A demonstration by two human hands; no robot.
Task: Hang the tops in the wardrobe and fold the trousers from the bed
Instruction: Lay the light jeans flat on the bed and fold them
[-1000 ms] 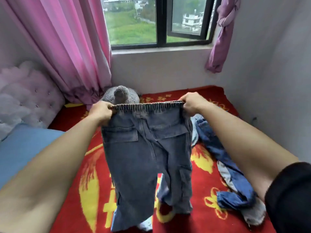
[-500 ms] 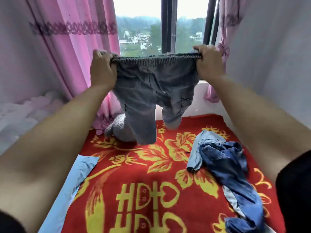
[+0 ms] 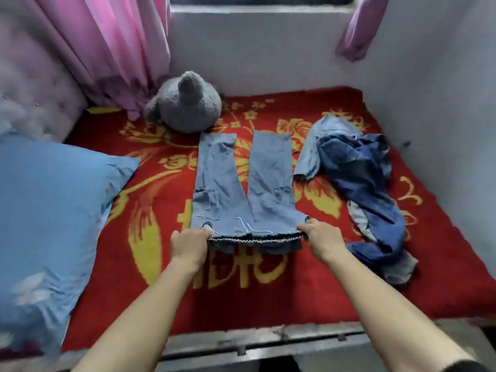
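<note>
1. Looking down through the head camera, I have the light-blue trousers [image 3: 243,189] laid flat on the red blanket [image 3: 161,264]. The legs run to the far side and the waistband is nearest me. The left leg's hem stops just short of the grey plush toy [image 3: 188,103].
2. There is bare blanket on the left between the trousers and the blue pillow [image 3: 48,210]. There is more between the waistband and the bed's grey near edge [image 3: 268,342].
3. The right is tighter. A heap of darker denim [image 3: 359,178] lies near the right leg, with one pale piece just beside it. The white wall [image 3: 442,103] closes that side behind the heap.
4. The pink curtain [image 3: 107,44] hangs down to the blanket at the far left, beside the toy.
5. The heap is too tangled for me to count its garments. The pillow is cut off by the left border, and both forearms leave the frame at the bottom. I cannot tell whether the waistband touches the blanket, because its underside is in shadow.
6. The left hand [image 3: 189,244] grips the left end of the elastic waistband, knuckles up and fingers curled round it. The right hand [image 3: 320,238] grips the right end the same way. The band is pulled straight between them.
</note>
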